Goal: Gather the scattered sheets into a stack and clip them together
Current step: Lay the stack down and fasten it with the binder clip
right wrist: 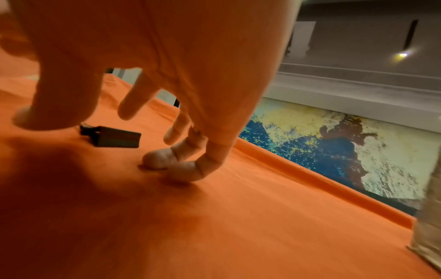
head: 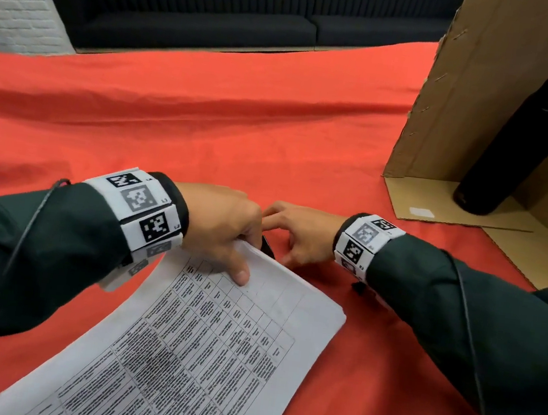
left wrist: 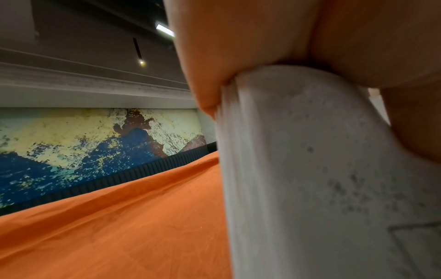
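Two hands meet over a wrinkled red tablecloth [head: 207, 123]. Right of the grip stands an open brown cardboard box [head: 507, 98] with a tall black cylindrical bottle [head: 521, 148] leaning inside. The squared stack of white printed paper sheets [head: 207, 344] trails from the grip toward the person; the left hand [head: 225, 225] pinches its far corner, thumb on top and fingers beneath. Just beyond that corner lies the small black metal binder clip [right wrist: 112, 139] on the cloth. The right hand [head: 300, 234] hangs over it, fingers loosely spread, holding nothing. Gathering appears done; clipping is in hand. Next, probably: pinch the clip's handles, spread it, slide it over the held corner
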`<act>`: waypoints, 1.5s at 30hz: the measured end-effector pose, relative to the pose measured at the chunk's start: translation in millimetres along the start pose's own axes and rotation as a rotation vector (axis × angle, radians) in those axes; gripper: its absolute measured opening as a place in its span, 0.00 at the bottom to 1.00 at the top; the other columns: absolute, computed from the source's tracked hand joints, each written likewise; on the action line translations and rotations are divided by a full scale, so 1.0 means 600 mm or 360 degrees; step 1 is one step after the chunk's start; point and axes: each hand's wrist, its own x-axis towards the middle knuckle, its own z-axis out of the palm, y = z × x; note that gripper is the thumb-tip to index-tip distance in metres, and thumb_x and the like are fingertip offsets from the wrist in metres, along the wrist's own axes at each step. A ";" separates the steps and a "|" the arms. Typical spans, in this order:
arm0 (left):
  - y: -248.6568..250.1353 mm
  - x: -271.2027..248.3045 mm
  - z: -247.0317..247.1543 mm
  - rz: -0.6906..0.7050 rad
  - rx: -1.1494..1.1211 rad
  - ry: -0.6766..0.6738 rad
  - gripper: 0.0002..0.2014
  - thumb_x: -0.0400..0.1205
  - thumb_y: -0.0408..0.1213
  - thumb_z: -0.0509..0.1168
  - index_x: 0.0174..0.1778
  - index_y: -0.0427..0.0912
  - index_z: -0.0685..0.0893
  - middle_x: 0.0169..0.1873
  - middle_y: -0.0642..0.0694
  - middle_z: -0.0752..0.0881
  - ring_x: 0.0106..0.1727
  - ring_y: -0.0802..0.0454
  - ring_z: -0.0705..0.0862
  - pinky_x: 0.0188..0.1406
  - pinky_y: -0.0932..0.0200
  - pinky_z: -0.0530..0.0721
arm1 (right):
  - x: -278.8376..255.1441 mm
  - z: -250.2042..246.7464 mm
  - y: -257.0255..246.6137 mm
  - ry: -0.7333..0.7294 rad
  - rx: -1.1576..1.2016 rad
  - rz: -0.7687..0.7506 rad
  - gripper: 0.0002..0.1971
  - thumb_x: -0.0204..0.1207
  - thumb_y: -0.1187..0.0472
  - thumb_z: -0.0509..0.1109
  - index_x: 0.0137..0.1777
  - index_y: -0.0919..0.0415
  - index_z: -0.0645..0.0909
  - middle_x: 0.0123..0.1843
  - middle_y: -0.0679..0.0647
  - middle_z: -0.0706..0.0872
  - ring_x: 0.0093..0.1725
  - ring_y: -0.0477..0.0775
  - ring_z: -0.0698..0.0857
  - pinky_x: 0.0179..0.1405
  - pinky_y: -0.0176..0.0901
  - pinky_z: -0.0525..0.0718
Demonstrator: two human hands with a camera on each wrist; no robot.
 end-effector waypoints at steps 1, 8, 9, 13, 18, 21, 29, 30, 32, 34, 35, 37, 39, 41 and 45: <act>0.002 -0.005 0.000 0.0004 0.0018 0.0009 0.17 0.77 0.58 0.74 0.34 0.48 0.86 0.25 0.58 0.89 0.28 0.60 0.85 0.32 0.59 0.83 | 0.009 -0.001 -0.008 -0.0030 -0.0022 -0.0033 0.30 0.69 0.57 0.83 0.71 0.43 0.83 0.74 0.52 0.76 0.65 0.49 0.78 0.61 0.38 0.75; -0.005 -0.005 0.005 -0.0073 0.0014 0.0021 0.17 0.76 0.56 0.75 0.32 0.47 0.84 0.25 0.59 0.89 0.28 0.59 0.86 0.36 0.55 0.87 | 0.010 -0.010 -0.014 0.0078 -0.0166 0.0340 0.10 0.64 0.56 0.81 0.44 0.49 0.85 0.39 0.44 0.87 0.38 0.46 0.83 0.39 0.41 0.81; -0.007 -0.001 0.008 -0.0091 0.0011 0.0009 0.17 0.77 0.56 0.75 0.31 0.48 0.84 0.24 0.58 0.89 0.27 0.60 0.86 0.37 0.55 0.88 | 0.000 -0.010 -0.007 0.0141 -0.0132 0.0435 0.10 0.63 0.56 0.81 0.43 0.50 0.85 0.37 0.44 0.86 0.37 0.48 0.83 0.39 0.40 0.80; -0.010 0.014 0.027 -0.0181 0.0042 0.0025 0.17 0.76 0.58 0.74 0.33 0.48 0.85 0.25 0.57 0.90 0.30 0.58 0.89 0.41 0.53 0.90 | -0.042 -0.005 0.007 0.0406 0.0046 0.0581 0.10 0.63 0.54 0.83 0.42 0.53 0.87 0.39 0.47 0.90 0.40 0.50 0.86 0.37 0.38 0.79; -0.003 0.015 0.038 -0.0088 0.0260 0.0306 0.19 0.76 0.63 0.72 0.36 0.51 0.80 0.57 0.65 0.82 0.37 0.56 0.79 0.32 0.57 0.69 | -0.059 0.006 -0.006 0.0611 0.0501 0.0575 0.08 0.65 0.57 0.85 0.42 0.50 0.90 0.37 0.44 0.91 0.26 0.34 0.82 0.31 0.27 0.74; 0.001 0.013 0.040 -0.0116 0.0325 0.0373 0.19 0.76 0.64 0.72 0.41 0.51 0.84 0.55 0.62 0.79 0.38 0.54 0.78 0.33 0.57 0.66 | -0.056 0.013 -0.021 0.0610 0.0704 0.0417 0.11 0.65 0.65 0.83 0.43 0.49 0.89 0.46 0.48 0.92 0.28 0.32 0.83 0.35 0.28 0.77; 0.008 0.010 0.040 -0.0187 0.0343 0.0404 0.19 0.76 0.63 0.71 0.29 0.57 0.75 0.48 0.60 0.87 0.41 0.53 0.83 0.36 0.56 0.73 | -0.041 0.015 -0.046 0.0757 0.0640 0.0418 0.05 0.69 0.61 0.83 0.37 0.55 0.90 0.34 0.44 0.90 0.27 0.35 0.82 0.36 0.33 0.79; 0.010 0.008 0.039 -0.0196 0.0344 0.0409 0.18 0.77 0.63 0.71 0.30 0.57 0.76 0.49 0.61 0.86 0.40 0.53 0.82 0.36 0.56 0.72 | -0.040 0.015 -0.047 0.0775 0.0615 0.0434 0.05 0.69 0.62 0.83 0.36 0.54 0.89 0.33 0.44 0.90 0.28 0.37 0.83 0.35 0.33 0.81; 0.014 0.003 0.039 -0.0202 0.0365 0.0430 0.20 0.78 0.63 0.70 0.29 0.55 0.74 0.51 0.63 0.83 0.38 0.53 0.77 0.36 0.56 0.69 | -0.042 0.013 -0.048 0.0800 0.0524 0.0477 0.05 0.70 0.62 0.81 0.37 0.52 0.89 0.32 0.45 0.90 0.32 0.42 0.86 0.36 0.36 0.84; 0.017 0.000 0.042 -0.0175 0.0422 0.0512 0.18 0.79 0.64 0.68 0.37 0.53 0.81 0.55 0.63 0.81 0.37 0.52 0.77 0.35 0.56 0.68 | -0.045 0.010 -0.047 0.0802 0.0420 0.0483 0.04 0.69 0.61 0.81 0.37 0.53 0.89 0.32 0.46 0.90 0.35 0.45 0.87 0.36 0.36 0.85; 0.017 0.000 0.043 -0.0169 0.0460 0.0553 0.17 0.79 0.64 0.67 0.42 0.53 0.83 0.56 0.62 0.82 0.38 0.50 0.80 0.35 0.55 0.69 | -0.046 0.009 -0.045 0.0789 0.0392 0.0485 0.04 0.69 0.61 0.82 0.36 0.53 0.89 0.31 0.46 0.89 0.35 0.45 0.87 0.35 0.35 0.83; 0.016 -0.002 0.044 -0.0189 0.0523 0.0606 0.17 0.80 0.64 0.65 0.49 0.54 0.85 0.52 0.59 0.86 0.45 0.48 0.86 0.35 0.54 0.76 | -0.045 0.005 -0.040 0.0759 0.0370 0.0516 0.04 0.69 0.61 0.82 0.36 0.53 0.91 0.31 0.46 0.90 0.34 0.41 0.86 0.35 0.32 0.81; 0.016 -0.002 0.041 -0.0246 0.0539 0.0623 0.17 0.80 0.64 0.65 0.51 0.56 0.86 0.45 0.54 0.91 0.46 0.45 0.89 0.37 0.54 0.80 | -0.044 0.003 -0.032 0.0769 0.0389 0.0560 0.04 0.68 0.61 0.83 0.35 0.52 0.92 0.30 0.47 0.90 0.31 0.41 0.85 0.34 0.34 0.82; 0.016 0.000 0.038 -0.0286 0.0539 0.0614 0.17 0.80 0.64 0.66 0.53 0.56 0.86 0.42 0.51 0.92 0.46 0.43 0.89 0.37 0.54 0.80 | -0.045 0.001 -0.026 0.0815 0.0477 0.0586 0.05 0.68 0.61 0.84 0.36 0.51 0.93 0.31 0.49 0.90 0.31 0.45 0.86 0.35 0.39 0.86; 0.021 0.010 0.040 -0.0316 0.0587 0.0552 0.19 0.80 0.64 0.66 0.56 0.54 0.83 0.42 0.50 0.91 0.46 0.42 0.89 0.36 0.53 0.79 | -0.054 0.002 -0.024 0.0864 0.1017 0.0560 0.07 0.73 0.74 0.78 0.42 0.62 0.91 0.31 0.56 0.90 0.29 0.48 0.89 0.35 0.42 0.89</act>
